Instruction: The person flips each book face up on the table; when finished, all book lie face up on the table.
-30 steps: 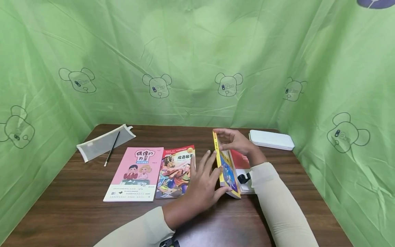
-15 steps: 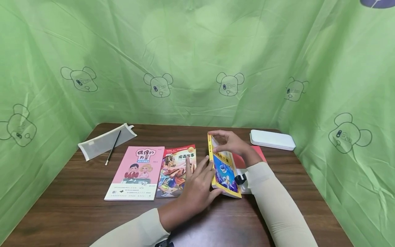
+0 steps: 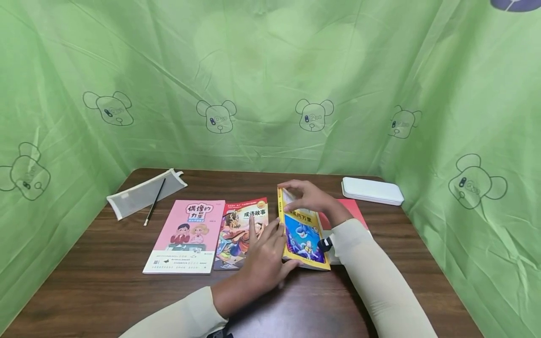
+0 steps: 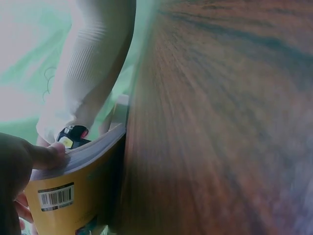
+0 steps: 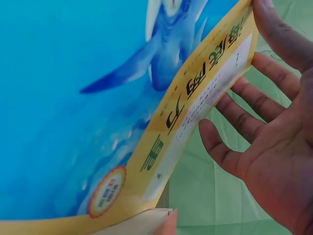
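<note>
A yellow book [image 3: 305, 237] with a blue sea picture on its cover stands tilted, spine raised to the left. My left hand [image 3: 264, 263] holds it by the spine and lower edge. In the left wrist view, the left thumb [image 4: 49, 155] lies on the page edges above the yellow back cover [image 4: 80, 198] with a barcode. My right hand [image 3: 314, 197] grips the book's top end, thumb on the cover. The right wrist view shows the right hand's fingers [image 5: 254, 112] along that end. Partly hidden below is a red and white book [image 3: 355, 209].
Left of the hands lie a comic-style storybook [image 3: 236, 234] and a pink book [image 3: 186, 234]. A mesh pencil pouch [image 3: 139, 197] and a black pencil [image 3: 154, 206] lie at back left. A white case [image 3: 372, 191] sits at back right on the wooden table [image 3: 84, 281].
The yellow book has tipped from nearly upright toward lying face up, its spine swinging left and down. Both hands have moved left with it, showing more of the cover.
</note>
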`<action>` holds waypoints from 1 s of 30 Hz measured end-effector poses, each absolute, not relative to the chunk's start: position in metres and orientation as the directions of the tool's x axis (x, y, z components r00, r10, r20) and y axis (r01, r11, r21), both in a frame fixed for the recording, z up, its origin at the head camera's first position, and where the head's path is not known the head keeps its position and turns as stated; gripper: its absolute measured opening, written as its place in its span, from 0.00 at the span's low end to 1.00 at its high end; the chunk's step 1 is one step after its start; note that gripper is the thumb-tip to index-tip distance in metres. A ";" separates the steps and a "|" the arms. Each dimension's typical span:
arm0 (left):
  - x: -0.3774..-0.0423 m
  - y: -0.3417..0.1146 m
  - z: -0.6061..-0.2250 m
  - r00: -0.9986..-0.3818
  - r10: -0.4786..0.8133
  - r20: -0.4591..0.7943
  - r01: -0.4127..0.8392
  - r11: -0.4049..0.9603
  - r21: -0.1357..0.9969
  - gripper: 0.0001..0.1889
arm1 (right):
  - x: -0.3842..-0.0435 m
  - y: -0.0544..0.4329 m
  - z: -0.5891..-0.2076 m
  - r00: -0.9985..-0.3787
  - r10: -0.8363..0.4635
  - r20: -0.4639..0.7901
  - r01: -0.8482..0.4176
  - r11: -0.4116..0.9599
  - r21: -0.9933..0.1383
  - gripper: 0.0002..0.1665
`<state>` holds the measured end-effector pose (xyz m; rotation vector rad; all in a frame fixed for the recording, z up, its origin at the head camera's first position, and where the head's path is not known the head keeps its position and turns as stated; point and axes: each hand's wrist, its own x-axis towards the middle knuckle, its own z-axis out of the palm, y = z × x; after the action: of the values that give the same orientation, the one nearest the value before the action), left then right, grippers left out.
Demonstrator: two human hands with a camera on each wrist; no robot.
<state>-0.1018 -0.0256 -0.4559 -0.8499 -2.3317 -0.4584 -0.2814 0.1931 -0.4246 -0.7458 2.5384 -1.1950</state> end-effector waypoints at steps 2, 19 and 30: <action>-0.102 -0.027 -0.457 -0.617 0.458 0.640 0.660 0.744 0.105 0.34 | -0.282 0.190 -0.425 -0.840 -0.543 -0.014 -0.344 0.551 -0.761 0.46; -0.100 -0.033 -0.463 -0.696 0.460 0.552 0.586 0.807 0.067 0.38 | -0.285 0.170 -0.433 -0.834 -0.548 -0.069 -0.359 0.634 -0.685 0.45; -0.102 -0.035 -0.475 -0.688 0.485 0.539 0.602 0.797 0.050 0.36 | -0.283 0.162 -0.438 -0.840 -0.534 -0.102 -0.371 0.700 -0.611 0.40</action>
<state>-0.1021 -0.0354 -0.4746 -0.8077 -2.4718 -0.3040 -0.2832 0.1615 -0.4381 -0.7181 2.6389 -0.8615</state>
